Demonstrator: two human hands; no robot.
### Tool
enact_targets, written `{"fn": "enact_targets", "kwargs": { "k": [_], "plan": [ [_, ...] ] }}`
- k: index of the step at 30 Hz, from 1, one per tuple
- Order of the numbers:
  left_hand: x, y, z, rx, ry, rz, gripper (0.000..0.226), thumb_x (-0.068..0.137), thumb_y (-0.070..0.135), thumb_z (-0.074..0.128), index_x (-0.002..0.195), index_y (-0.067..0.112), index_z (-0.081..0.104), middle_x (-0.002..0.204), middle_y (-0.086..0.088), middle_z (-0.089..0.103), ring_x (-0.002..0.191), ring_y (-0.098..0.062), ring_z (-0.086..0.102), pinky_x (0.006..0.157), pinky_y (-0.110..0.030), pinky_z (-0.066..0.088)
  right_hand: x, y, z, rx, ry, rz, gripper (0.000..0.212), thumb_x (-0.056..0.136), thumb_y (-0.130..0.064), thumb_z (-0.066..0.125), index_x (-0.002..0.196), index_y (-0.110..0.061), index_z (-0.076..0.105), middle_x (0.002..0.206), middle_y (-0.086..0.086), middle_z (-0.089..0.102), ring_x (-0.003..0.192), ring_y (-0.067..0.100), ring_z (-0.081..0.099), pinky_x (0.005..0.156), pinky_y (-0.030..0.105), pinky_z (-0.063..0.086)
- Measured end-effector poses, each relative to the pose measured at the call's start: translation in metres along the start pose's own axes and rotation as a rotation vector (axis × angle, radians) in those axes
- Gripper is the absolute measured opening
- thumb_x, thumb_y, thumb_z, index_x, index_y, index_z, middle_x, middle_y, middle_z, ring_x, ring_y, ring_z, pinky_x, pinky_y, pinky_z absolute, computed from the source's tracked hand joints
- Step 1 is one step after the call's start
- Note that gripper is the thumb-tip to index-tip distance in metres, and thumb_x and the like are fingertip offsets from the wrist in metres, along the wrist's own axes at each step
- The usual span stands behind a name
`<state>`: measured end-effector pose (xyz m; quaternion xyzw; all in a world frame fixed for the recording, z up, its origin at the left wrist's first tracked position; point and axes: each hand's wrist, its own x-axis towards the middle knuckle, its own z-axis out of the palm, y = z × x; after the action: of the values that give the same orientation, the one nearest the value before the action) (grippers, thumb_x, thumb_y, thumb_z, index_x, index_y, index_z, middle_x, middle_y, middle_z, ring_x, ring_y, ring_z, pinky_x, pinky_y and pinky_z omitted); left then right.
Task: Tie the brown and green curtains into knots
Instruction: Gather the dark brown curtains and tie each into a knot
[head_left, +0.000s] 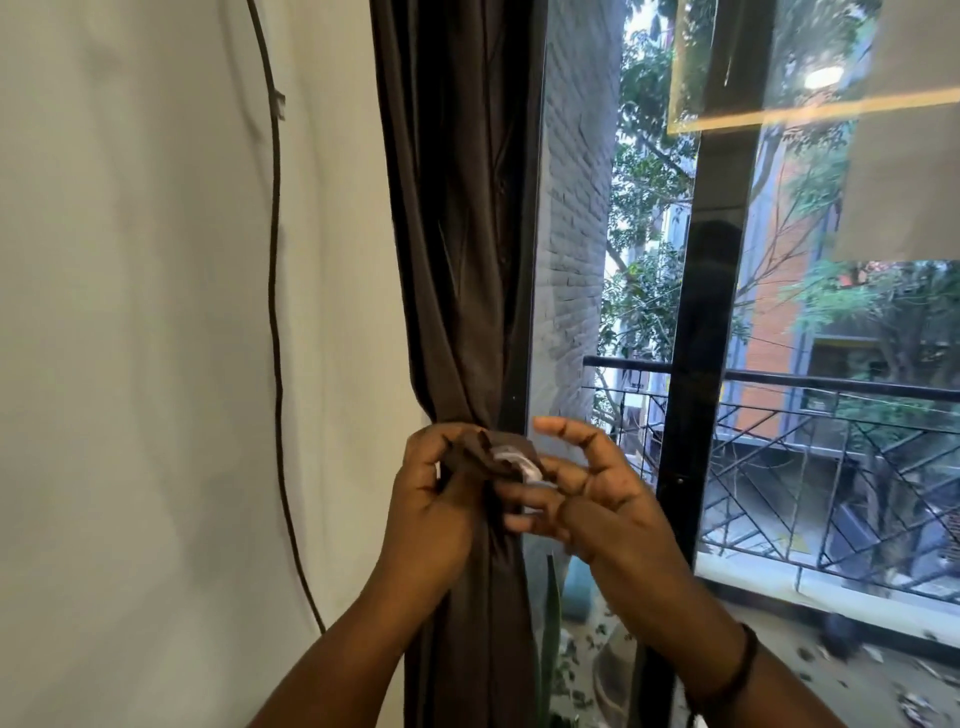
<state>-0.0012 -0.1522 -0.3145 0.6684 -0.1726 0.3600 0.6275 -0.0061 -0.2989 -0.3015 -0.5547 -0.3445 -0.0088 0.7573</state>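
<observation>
Brown curtain (457, 234) hangs gathered in a narrow bunch between the white wall (156, 312) and the window frame (524, 312), pinched in at waist height where both hands meet. Left hand (431, 499) grips the bunched cloth, its fingers curled round a brown strap (483, 454) that crosses the front of the curtain. Right hand (587, 493) is close beside the left, its lower fingers pinching the strap's pale end (514, 460) while the forefinger and thumb stand loosely apart above. A dark band (737, 670) circles the right wrist. A black cable (275, 312) runs down the wall. Beyond the glass is a balcony railing (831, 410).
</observation>
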Motion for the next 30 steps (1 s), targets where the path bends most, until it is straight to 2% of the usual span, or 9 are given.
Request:
{"fn": "enact_targets", "kwargs": {
  "k": [5, 10, 13, 17, 20, 23, 26, 28, 30],
  "plan": [
    [-0.004, 0.014, 0.004, -0.332, 0.027, -0.201, 0.034, 0.088, 0.004, 0.056, 0.077, 0.030, 0.075, 0.087, 0.001, 0.075, 0.090, -0.020, 0.070, 0.085, -0.033, 0.055, 0.013, -0.001, 0.022, -0.411, 0.162, -0.192, 0.036, 0.081, 0.003, 0.066, 0.103, -0.026, 0.067, 0.085, -0.005, 0.074, 0.078, 0.006, 0.068, 0.073, 0.020, 0.055],
    [0.001, 0.003, -0.005, -0.457, 0.096, -0.280, 0.019, 0.077, 0.040, 0.060, 0.074, 0.025, 0.071, 0.083, -0.003, 0.072, 0.083, -0.020, 0.068, 0.085, -0.039, 0.053, 0.010, 0.022, 0.037, -0.394, 0.363, -0.340, 0.030, 0.082, -0.005, 0.065, 0.080, -0.034, 0.071, 0.080, -0.006, 0.072, 0.075, 0.008, 0.068, 0.068, 0.019, 0.052],
    [0.007, -0.010, -0.015, -0.106, 0.098, -0.067, 0.033, 0.080, 0.055, 0.063, 0.077, 0.022, 0.064, 0.083, -0.004, 0.065, 0.079, -0.017, 0.063, 0.080, -0.040, 0.053, 0.005, 0.041, 0.047, -0.567, 0.380, -0.428, 0.026, 0.082, -0.013, 0.060, 0.087, -0.037, 0.070, 0.086, -0.012, 0.070, 0.083, 0.006, 0.068, 0.075, 0.015, 0.050],
    [0.018, -0.022, -0.039, 0.256, -0.059, 0.211, 0.021, 0.082, 0.053, 0.049, 0.089, 0.036, 0.059, 0.099, 0.005, 0.052, 0.089, 0.002, 0.057, 0.077, -0.010, 0.045, 0.016, 0.042, 0.044, -0.674, 0.384, -0.441, 0.029, 0.081, -0.012, 0.066, 0.094, -0.037, 0.072, 0.090, -0.014, 0.072, 0.087, 0.006, 0.069, 0.080, 0.023, 0.054],
    [0.021, -0.019, -0.057, 0.467, -0.281, 0.271, 0.030, 0.086, 0.053, 0.034, 0.110, 0.041, 0.047, 0.116, 0.001, 0.043, 0.086, -0.012, 0.062, 0.076, -0.031, 0.054, 0.023, 0.035, 0.047, -0.772, 0.327, -0.453, 0.022, 0.079, -0.025, 0.064, 0.098, -0.032, 0.071, 0.091, -0.016, 0.073, 0.086, 0.003, 0.070, 0.078, 0.025, 0.056],
    [0.021, -0.007, -0.068, 0.476, -0.418, 0.252, 0.027, 0.090, 0.040, 0.045, 0.107, 0.058, 0.037, 0.115, 0.001, 0.040, 0.075, -0.019, 0.063, 0.067, -0.038, 0.054, 0.031, 0.022, 0.051, -0.889, 0.260, -0.417, 0.030, 0.076, -0.038, 0.063, 0.107, -0.040, 0.065, 0.081, -0.016, 0.069, 0.071, 0.003, 0.067, 0.067, 0.028, 0.057],
    [0.024, -0.012, -0.073, 0.465, -0.458, 0.303, 0.025, 0.085, 0.039, 0.051, 0.109, 0.044, 0.047, 0.112, 0.009, 0.033, 0.077, -0.012, 0.062, 0.068, -0.035, 0.055, 0.039, 0.012, 0.050, -1.180, 0.271, -0.329, 0.050, 0.070, -0.055, 0.059, 0.119, -0.057, 0.048, 0.087, -0.016, 0.052, 0.073, 0.002, 0.055, 0.066, 0.027, 0.053],
    [0.029, -0.020, -0.075, 0.423, -0.485, 0.282, 0.028, 0.083, 0.035, 0.054, 0.110, 0.042, 0.051, 0.110, 0.011, 0.034, 0.083, -0.009, 0.061, 0.073, -0.034, 0.055, 0.042, 0.007, 0.049, -1.322, 0.273, -0.296, 0.052, 0.069, -0.059, 0.061, 0.119, -0.053, 0.050, 0.100, -0.016, 0.043, 0.085, -0.002, 0.051, 0.073, 0.022, 0.050],
    [0.036, -0.026, -0.075, 0.388, -0.502, 0.252, 0.036, 0.080, 0.028, 0.056, 0.111, 0.046, 0.052, 0.107, 0.012, 0.034, 0.090, -0.006, 0.059, 0.080, -0.032, 0.054, 0.041, 0.004, 0.049, -1.306, 0.241, -0.259, 0.032, 0.072, -0.051, 0.070, 0.101, -0.041, 0.063, 0.092, -0.022, 0.051, 0.080, -0.005, 0.053, 0.069, 0.019, 0.047]
  ]
}}
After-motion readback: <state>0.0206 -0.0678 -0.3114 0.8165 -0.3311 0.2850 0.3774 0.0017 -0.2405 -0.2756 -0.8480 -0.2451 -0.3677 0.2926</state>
